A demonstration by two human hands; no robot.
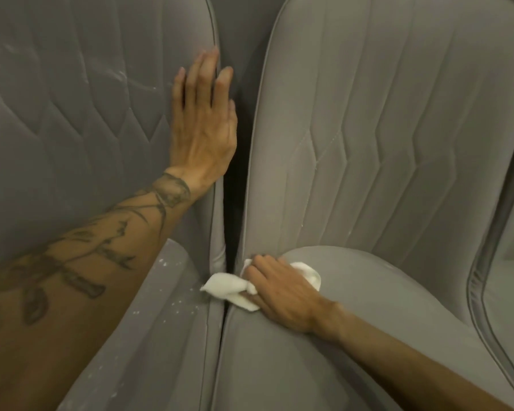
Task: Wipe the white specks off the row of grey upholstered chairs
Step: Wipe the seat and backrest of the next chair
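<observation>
Gap: a dark gap (pixel 235 188) separates two grey quilted chairs.
Left chair (pixel 72 114): left of the gap; white specks (pixel 172 304) dot its seat.
Right chair (pixel 383 129): right of the gap.
Left hand (pixel 204 126): flat on the left chair's back, fingers straight, beside the gap.
Right hand (pixel 282 292): just right of the gap, pressing a white cloth (pixel 229 287) onto the seat.
Cloth: one end crosses the gap.

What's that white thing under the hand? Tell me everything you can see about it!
It is a white cloth, soft and crumpled, maybe a rag or paper towel. The right hand presses down on its middle, so part is hidden. One bunched end sticks out over the gap toward the left chair; another edge peeks out behind the hand. It lies on the right chair's seat cushion, near the back corner.
</observation>
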